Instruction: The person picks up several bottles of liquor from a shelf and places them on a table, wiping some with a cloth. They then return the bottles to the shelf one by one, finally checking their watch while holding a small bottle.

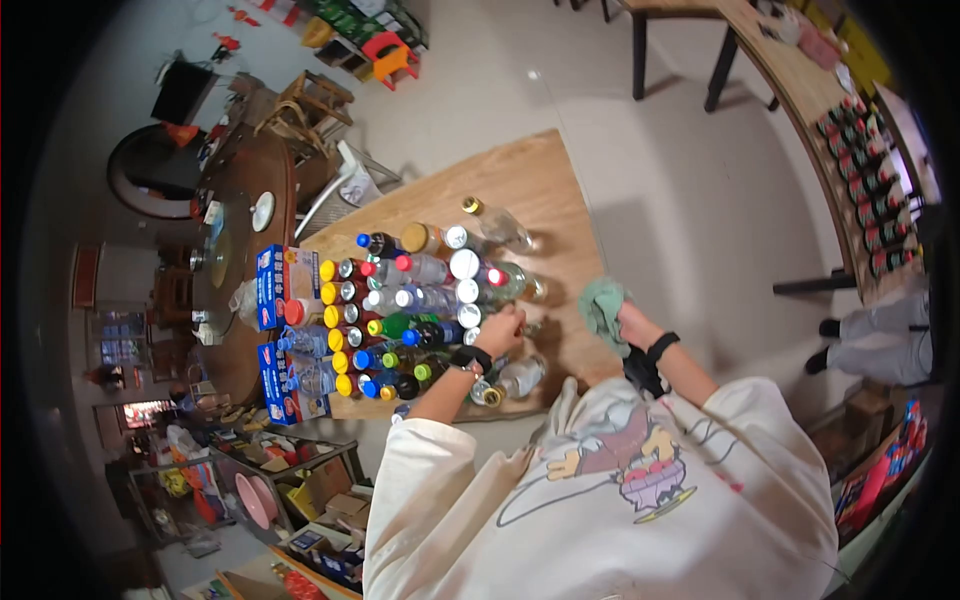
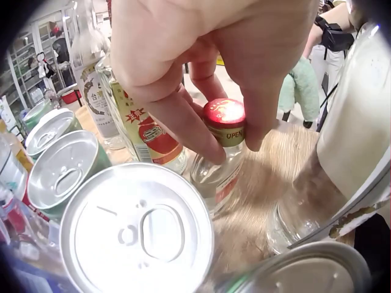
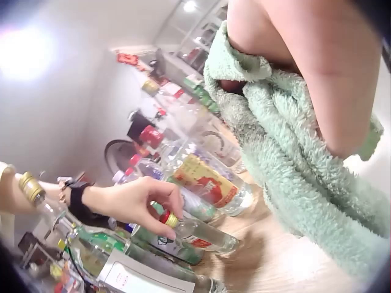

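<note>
My left hand (image 1: 500, 332) is at the right end of the bottle rows. In the left wrist view its thumb and fingers pinch a small clear glass bottle (image 2: 215, 177) just below its red cap (image 2: 224, 112). That bottle stands upright on the wooden table (image 2: 269, 171). A larger glass bottle with a yellow and red label (image 2: 156, 137) is beside it, and a silver-topped can (image 2: 137, 232) sits in front. Off the table's right side, my right hand (image 1: 637, 327) grips a pale green fluffy towel (image 1: 600, 305), which hangs in folds in the right wrist view.
Rows of capped bottles and cans (image 1: 400, 320) fill the table's left half. Two blue boxes (image 1: 285, 385) stand at its left end. A tall clear bottle (image 1: 500, 225) is at the back, another clear bottle (image 1: 522, 377) near my body. Dark bottles (image 1: 870, 190) line a far table.
</note>
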The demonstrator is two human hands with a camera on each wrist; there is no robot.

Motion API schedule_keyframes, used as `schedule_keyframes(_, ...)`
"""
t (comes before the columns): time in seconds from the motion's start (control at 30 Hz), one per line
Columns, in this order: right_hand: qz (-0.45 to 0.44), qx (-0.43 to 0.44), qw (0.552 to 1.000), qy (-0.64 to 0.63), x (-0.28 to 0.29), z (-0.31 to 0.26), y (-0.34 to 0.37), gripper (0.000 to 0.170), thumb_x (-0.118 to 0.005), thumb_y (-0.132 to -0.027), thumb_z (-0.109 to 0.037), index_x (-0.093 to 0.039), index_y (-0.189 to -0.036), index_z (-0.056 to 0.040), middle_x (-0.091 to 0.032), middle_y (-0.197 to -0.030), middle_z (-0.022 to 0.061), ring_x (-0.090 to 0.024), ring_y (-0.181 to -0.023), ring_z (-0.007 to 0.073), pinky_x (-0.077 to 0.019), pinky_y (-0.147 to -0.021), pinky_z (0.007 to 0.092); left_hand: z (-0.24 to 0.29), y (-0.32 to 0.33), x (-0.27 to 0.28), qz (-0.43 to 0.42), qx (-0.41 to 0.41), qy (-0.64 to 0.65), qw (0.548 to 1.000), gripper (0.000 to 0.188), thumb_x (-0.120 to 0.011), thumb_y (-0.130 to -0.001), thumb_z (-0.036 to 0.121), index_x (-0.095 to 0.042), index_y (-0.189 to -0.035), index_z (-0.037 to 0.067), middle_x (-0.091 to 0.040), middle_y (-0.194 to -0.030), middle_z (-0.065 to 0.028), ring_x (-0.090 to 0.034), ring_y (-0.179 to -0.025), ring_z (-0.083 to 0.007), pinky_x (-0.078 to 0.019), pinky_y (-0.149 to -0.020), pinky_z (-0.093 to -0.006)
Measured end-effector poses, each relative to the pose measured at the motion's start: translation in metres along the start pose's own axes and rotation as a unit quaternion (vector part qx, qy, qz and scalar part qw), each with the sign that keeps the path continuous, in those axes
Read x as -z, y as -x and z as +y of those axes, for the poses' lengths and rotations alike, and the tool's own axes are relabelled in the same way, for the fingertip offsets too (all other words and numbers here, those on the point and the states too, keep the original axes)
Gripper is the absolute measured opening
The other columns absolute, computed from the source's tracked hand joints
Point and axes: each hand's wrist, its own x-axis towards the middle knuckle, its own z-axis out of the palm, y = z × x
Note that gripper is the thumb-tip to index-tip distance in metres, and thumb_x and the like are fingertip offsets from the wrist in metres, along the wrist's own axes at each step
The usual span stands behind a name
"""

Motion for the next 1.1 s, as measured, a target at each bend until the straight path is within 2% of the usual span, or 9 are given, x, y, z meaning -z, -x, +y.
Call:
schedule_keyframes(0.1,-0.042,0.058,0.994,0.080,-0.031,-0.030,-0.010,0.023,-0.061,-0.086,-0.017,-0.057,-0.108,-0.0099,-0.061,-0.093,-0.0002,-0.057,-0.077,0.0095,-0.0491,-0.064,0.0265,-0.005,-0.002,-0.003,0.015,-0.008,0.019,1.000,0.026,-0.070,-0.063,0.010,-0.055,-0.084,0.009,-0.055,-0.088,-0.0136,-0.061,-0.076,-0.0344,-0.0496,-0.067,-0.0438)
schedule_keyframes(0.2,0.036,0.119,0.960,0.252,-0.051,-0.031,-0.021,0.050,-0.065,-0.084,-0.022,-0.043,-0.126,-0.0047,-0.057,-0.111,0.0053,-0.055,-0.099,0.0164,-0.0454,-0.085,0.0318,0.003,0.002,0.007,0.000,0.016,0.008,1.000,0.029,-0.071,-0.063,0.017,-0.057,-0.087,0.010,-0.056,-0.092,-0.0127,-0.061,-0.077,-0.0353,-0.0503,-0.068,-0.0443)
schedule_keyframes(0.33,-0.017,0.441,0.771,0.459,-0.104,-0.045,-0.049,0.039,-0.063,-0.084,-0.022,-0.052,-0.116,-0.0027,-0.059,-0.111,0.0132,-0.056,-0.100,0.0249,-0.0436,-0.088,0.0356,0.000,0.010,0.006,0.043,0.034,0.048,0.997,0.041,-0.072,-0.063,0.020,-0.062,-0.102,0.010,-0.060,-0.101,-0.0153,-0.062,-0.081,-0.0351,-0.0496,-0.071,-0.0450)
schedule_keyframes(0.4,-0.039,0.473,0.726,0.498,-0.120,-0.036,-0.082,0.030,-0.062,-0.078,-0.014,-0.058,-0.105,-0.0018,-0.061,-0.105,0.0177,-0.056,-0.098,0.0329,-0.0442,-0.086,0.0396,0.010,0.021,0.019,0.075,0.047,0.058,0.994,0.036,-0.071,-0.070,0.023,-0.062,-0.101,0.007,-0.063,-0.093,-0.0158,-0.063,-0.080,-0.0337,-0.0502,-0.070,-0.0412)
schedule_keyframes(0.6,-0.054,0.352,0.756,0.549,-0.155,0.002,-0.109,0.029,-0.062,-0.068,-0.010,-0.061,-0.095,-0.0008,-0.064,-0.095,0.0146,-0.060,-0.088,0.0292,-0.0474,-0.082,0.0375,0.047,0.082,0.058,0.217,0.144,0.205,0.943,0.027,-0.066,-0.082,0.019,-0.061,-0.104,0.004,-0.067,-0.092,-0.0117,-0.067,-0.073,-0.0226,-0.0526,-0.065,-0.0305)
schedule_keyframes(0.67,-0.074,0.348,0.852,0.384,-0.157,0.008,-0.110,0.032,-0.063,-0.062,-0.009,-0.062,-0.094,-0.0012,-0.065,-0.091,0.0126,-0.061,-0.085,0.0268,-0.0481,-0.080,0.0359,0.057,0.108,0.067,0.264,0.184,0.281,0.904,0.025,-0.066,-0.083,0.015,-0.060,-0.104,0.003,-0.067,-0.089,-0.0100,-0.065,-0.070,-0.0143,-0.0500,-0.062,-0.0253)
schedule_keyframes(0.83,-0.064,0.408,0.823,0.389,-0.138,0.022,-0.120,0.040,-0.066,-0.057,-0.009,-0.062,-0.096,-0.0028,-0.064,-0.097,0.0126,-0.060,-0.090,0.0262,-0.0478,-0.082,0.0349,0.068,0.165,0.054,0.384,0.238,0.488,0.747,0.017,-0.056,-0.090,0.006,-0.059,-0.105,-0.002,-0.064,-0.095,-0.0051,-0.062,-0.080,-0.0103,-0.0492,-0.070,-0.0211)
schedule_keyframes(0.97,-0.051,0.482,0.778,0.400,-0.135,0.019,-0.134,0.047,-0.069,-0.056,-0.012,-0.060,-0.101,-0.0014,-0.064,-0.100,0.0129,-0.060,-0.093,0.0259,-0.0467,-0.085,0.0358,0.099,0.187,0.049,0.437,0.266,0.508,0.693,0.016,-0.055,-0.091,0.007,-0.059,-0.104,-0.002,-0.064,-0.091,-0.0054,-0.062,-0.081,-0.0113,-0.0491,-0.073,-0.0221)
schedule_keyframes(1.1,-0.022,0.312,0.827,0.468,-0.132,0.026,-0.132,0.055,-0.073,-0.055,-0.016,-0.059,-0.106,-0.0012,-0.064,-0.101,0.0129,-0.061,-0.093,0.0238,-0.0458,-0.087,0.0352,0.134,0.195,0.029,0.492,0.256,0.519,0.650,0.016,-0.054,-0.092,0.008,-0.059,-0.103,-0.002,-0.064,-0.090,-0.0063,-0.062,-0.081,-0.0129,-0.0490,-0.072,-0.0241)
